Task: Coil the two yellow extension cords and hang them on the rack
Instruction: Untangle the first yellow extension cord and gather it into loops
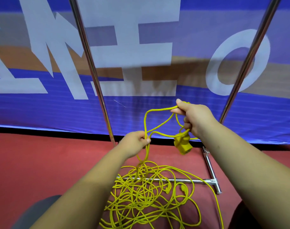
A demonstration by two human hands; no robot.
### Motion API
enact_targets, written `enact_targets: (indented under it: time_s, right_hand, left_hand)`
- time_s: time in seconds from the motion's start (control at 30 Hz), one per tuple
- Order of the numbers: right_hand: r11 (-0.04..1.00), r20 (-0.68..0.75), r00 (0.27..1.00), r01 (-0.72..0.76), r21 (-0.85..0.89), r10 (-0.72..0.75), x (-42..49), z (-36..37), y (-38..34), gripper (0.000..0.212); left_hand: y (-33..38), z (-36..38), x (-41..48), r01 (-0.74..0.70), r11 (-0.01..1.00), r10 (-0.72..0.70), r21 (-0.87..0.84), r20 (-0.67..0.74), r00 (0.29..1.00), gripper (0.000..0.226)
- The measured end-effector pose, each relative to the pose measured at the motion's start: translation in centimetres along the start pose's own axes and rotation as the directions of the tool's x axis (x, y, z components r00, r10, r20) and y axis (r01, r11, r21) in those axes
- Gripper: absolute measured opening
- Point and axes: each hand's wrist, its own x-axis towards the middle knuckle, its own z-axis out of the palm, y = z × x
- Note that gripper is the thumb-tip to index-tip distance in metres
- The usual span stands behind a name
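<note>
Our right hand [193, 119] was clenched on a few loops of yellow cord [157, 110], its socket block [183, 143] dangling below. Our left hand [136, 141] pinched a strand rising from the tangled pile [149, 195] on the red floor [41, 154]. That tangle lay across the base bar [179, 180] of the rack [91, 66], between its uprights, with a blue banner [141, 113] close behind.

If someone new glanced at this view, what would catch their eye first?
Probably the tangled yellow cord heaped on the red floor at bottom centre. Above it, the left hand and right hand hold up loops, a yellow socket dangling under the right, before a blue banner.
</note>
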Motion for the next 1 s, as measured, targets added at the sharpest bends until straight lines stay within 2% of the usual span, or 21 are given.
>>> enact_targets:
  time_s: [0.1,0.23,0.33,0.4,0.47,0.6,0.67,0.7,0.77,0.8,0.9,1.0]
  right_hand:
    - [0.999,0.003,0.999,-0.035,0.002,0.035,0.6,-1.0,-0.2,0.02]
    - [0.995,0.075,0.997,-0.015,-0.094,0.022,0.6,-1.3,-0.4,0.019]
    - [0.976,0.184,0.983,0.039,-0.216,0.001,0.0,-0.8,-0.2,0.02]
    - [0.961,0.26,0.966,0.08,-0.266,-0.008,-0.4,-0.4,-0.2,0.021]
    - [0.955,0.325,0.946,0.109,-0.276,-0.014,-0.6,0.0,-0.2,0.021]
    - [0.944,0.384,0.923,0.134,-0.3,-0.008,-0.7,0.4,0.2,0.03]
    - [0.942,0.339,0.94,0.091,-0.322,0.025,-0.4,0.4,0.6,0.038]
    - [0.937,0.296,0.954,0.064,-0.344,0.044,-0.2,0.3,0.8,0.041]
    - [0.919,0.217,0.973,0.013,-0.395,0.079,0.0,-0.1,0.9,0.038]
    - [0.903,0.183,0.979,-0.006,-0.43,0.093,0.0,-0.3,1.0,0.036]
    - [0.836,0.125,0.985,-0.035,-0.548,0.123,0.1,-0.7,1.4,0.034]
    - [0.782,0.058,0.99,-0.068,-0.619,0.132,0.1,-0.8,1.5,0.032]
  left_hand:
    - [0.5,-3.2,-0.5,-0.022,0.994,0.024,-0.105,0.022,0.999,0.015]
    - [2.2,-5.4,-2.6,0.003,0.905,0.118,-0.424,0.258,0.959,0.012]
    - [4.1,-4.8,-3.9,0.085,0.843,0.153,-0.531,0.387,0.909,0.02]
    - [5.0,-3.4,-4.0,0.071,0.869,0.122,-0.489,0.352,0.928,0.036]
    - [6.1,-1.7,-4.3,0.032,0.891,0.122,-0.454,0.306,0.944,0.042]
    - [7.4,0.9,-4.8,-0.136,0.956,0.192,-0.261,0.202,0.96,0.021]
    - [8.0,0.8,-4.5,-0.101,0.967,0.128,-0.234,0.106,0.986,0.033]
    - [8.1,0.5,-4.4,-0.045,0.942,0.069,-0.334,0.062,0.996,0.035]
    - [8.3,-0.5,-4.0,0.078,0.801,-0.084,-0.594,0.017,0.996,0.033]
    - [8.1,-1.2,-3.8,0.113,0.735,-0.166,-0.669,-0.016,0.986,0.03]
    - [6.6,-3.1,-3.1,0.142,0.572,-0.362,-0.808,-0.094,0.927,0.02]
    - [4.7,-5.1,-2.3,0.173,0.318,-0.534,-0.932,-0.026,0.845,0.017]
